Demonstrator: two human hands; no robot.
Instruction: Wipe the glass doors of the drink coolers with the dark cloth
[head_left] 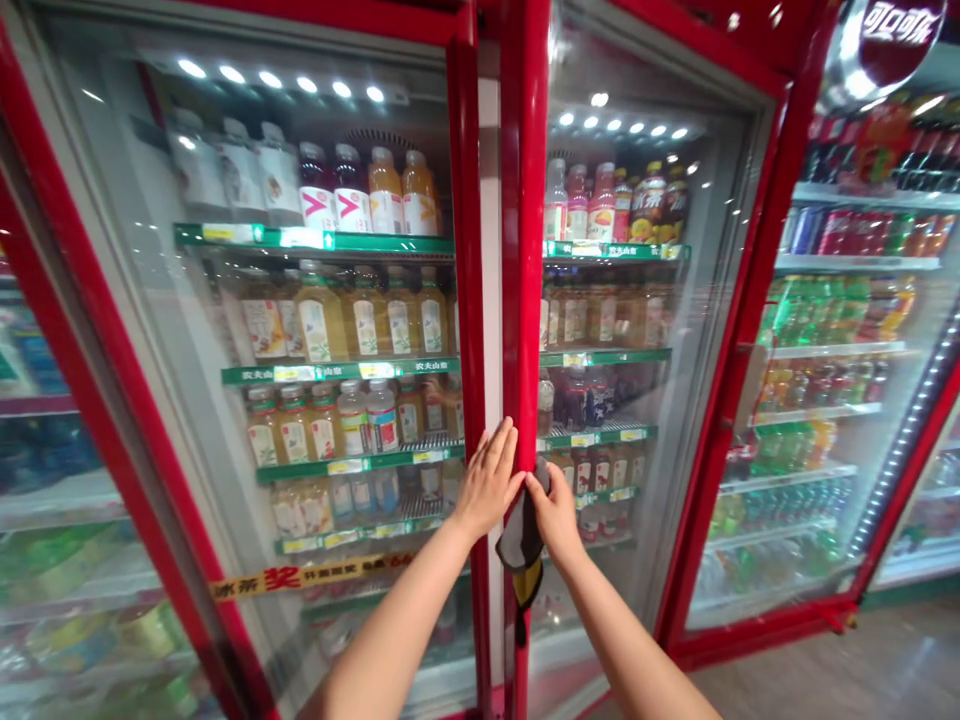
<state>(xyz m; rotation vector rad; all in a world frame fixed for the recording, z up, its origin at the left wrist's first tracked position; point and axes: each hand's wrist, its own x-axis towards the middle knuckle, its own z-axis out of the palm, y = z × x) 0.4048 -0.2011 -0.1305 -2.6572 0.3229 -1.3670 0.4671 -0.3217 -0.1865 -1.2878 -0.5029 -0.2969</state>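
My left hand (487, 485) lies with its fingers stretched out against the edge of the red door frame (531, 250). Its thumb reaches over toward the right hand. On the other side of that edge, my right hand (553, 508) grips a grey cleaning cloth (519, 535) with a dark border. The cloth hangs down along the red frame, and a yellow part (528, 583) shows at its lower end. The glass door with this frame stands ajar, angled out from the fridge. Some of the right fingers are hidden behind the frame and cloth.
Behind the left glass, juice bottles (320, 322) stand on green-edged shelves (330, 372). More bottles (600, 205) show through the right-hand glass. Another drinks fridge (821, 350) stands to the right, above a grey floor (900, 660). A yellow strip (337, 572) crosses the left glass.
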